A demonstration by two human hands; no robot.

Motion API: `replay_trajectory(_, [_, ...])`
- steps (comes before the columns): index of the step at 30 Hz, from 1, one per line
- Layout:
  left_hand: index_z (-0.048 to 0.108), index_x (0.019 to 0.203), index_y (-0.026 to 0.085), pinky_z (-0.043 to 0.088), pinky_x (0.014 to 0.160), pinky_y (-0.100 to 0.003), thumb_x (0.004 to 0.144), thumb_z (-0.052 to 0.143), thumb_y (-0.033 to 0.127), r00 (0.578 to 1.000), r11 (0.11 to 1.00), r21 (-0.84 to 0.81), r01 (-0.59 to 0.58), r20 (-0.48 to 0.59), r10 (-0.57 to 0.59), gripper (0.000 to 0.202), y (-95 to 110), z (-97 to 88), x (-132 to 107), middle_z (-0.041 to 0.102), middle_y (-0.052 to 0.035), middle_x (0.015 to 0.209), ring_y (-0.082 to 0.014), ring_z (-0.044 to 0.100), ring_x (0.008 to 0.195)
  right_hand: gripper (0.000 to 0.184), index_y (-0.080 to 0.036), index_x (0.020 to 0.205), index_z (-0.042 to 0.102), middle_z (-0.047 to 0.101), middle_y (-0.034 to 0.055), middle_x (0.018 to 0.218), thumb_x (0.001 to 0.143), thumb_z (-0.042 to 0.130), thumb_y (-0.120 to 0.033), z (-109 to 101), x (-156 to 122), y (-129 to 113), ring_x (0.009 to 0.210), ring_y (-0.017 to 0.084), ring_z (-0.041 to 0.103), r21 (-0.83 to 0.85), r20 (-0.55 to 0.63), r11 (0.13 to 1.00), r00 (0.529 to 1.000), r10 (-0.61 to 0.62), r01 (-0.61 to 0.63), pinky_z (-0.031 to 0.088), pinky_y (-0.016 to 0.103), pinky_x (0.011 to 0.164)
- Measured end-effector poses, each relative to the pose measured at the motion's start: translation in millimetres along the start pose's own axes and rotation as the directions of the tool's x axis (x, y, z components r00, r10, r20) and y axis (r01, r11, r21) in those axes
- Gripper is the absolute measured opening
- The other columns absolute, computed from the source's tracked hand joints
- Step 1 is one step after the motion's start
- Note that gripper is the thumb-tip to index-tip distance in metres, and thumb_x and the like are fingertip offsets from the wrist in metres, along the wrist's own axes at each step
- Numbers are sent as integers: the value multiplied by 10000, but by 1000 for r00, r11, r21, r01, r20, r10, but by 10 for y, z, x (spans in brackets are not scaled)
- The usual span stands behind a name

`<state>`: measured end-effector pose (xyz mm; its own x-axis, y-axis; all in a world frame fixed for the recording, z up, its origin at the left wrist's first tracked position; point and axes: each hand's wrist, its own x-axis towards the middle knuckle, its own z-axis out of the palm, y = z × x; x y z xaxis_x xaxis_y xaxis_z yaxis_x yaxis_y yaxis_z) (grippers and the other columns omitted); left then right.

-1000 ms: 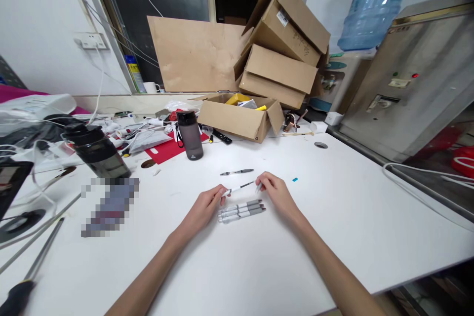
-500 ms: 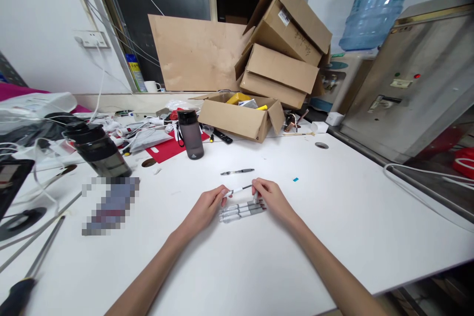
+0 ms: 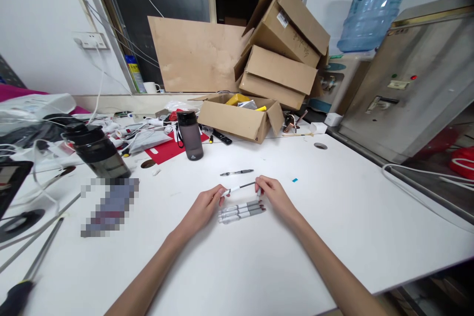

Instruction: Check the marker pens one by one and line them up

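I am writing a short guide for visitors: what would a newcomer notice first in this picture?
Probably the tilted cardboard boxes at the back, then the blue water bottle at upper right. Over the white table, the left hand holds a pen with dark refill exposed; the right hand holds a grey piece.

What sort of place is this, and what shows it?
Probably a workshop or office workroom, judging by the stacked cardboard boxes, the big water bottle atop a dispenser, and the screwdriver on the white table.
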<state>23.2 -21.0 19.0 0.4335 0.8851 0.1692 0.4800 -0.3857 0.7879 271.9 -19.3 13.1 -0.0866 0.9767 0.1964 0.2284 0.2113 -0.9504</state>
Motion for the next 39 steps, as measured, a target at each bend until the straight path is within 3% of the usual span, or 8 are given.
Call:
replay_trajectory(9, [475, 752, 214, 372, 773, -265, 1048, 279, 462, 998, 1000, 7, 20, -52, -20, 433, -63, -61, 2, 596, 12, 836, -173, 495, 764, 392, -204, 638, 565, 529, -1, 662, 947, 492, -434, -147, 66, -9, 656, 160, 496, 1, -118, 999, 992, -37, 38, 400, 268, 667])
replay_trajectory(14, [482, 761, 217, 379, 774, -265, 1044, 283, 468, 999, 1000, 5, 29, -46, -29, 427, -58, -62, -8, 580, 18, 799, -174, 500, 758, 299, -209, 779, 612, 599, 13, 787, 970, 504, -413, -125, 21, -75, 713, 164, 542, -11, -150, 990, 979, -139, 139, 434, 274, 696])
replay_trajectory(21, [491, 775, 218, 382, 776, -270, 1050, 267, 471, 1000, 1000, 3, 21, -16, -21, 436, -67, -35, -5, 564, 16, 793, -175, 495, 756, 179, -221, 970, 688, 652, 45, 954, 962, 558, -343, -87, -17, -99, 818, 182, 621, -185, -249, 946, 918, -309, 268, 481, 284, 718])
replay_trajectory(39, [489, 764, 218, 375, 729, -264, 1051, 259, 478, 1000, 1000, 16, 19, 8, -19, 450, -66, -5, -5, 497, 27, 735, -167, 460, 710, 182, -234, 1005, 710, 660, 39, 977, 957, 555, -316, -89, -37, -144, 791, 170, 637, -200, -222, 941, 923, -314, 272, 497, 291, 709])
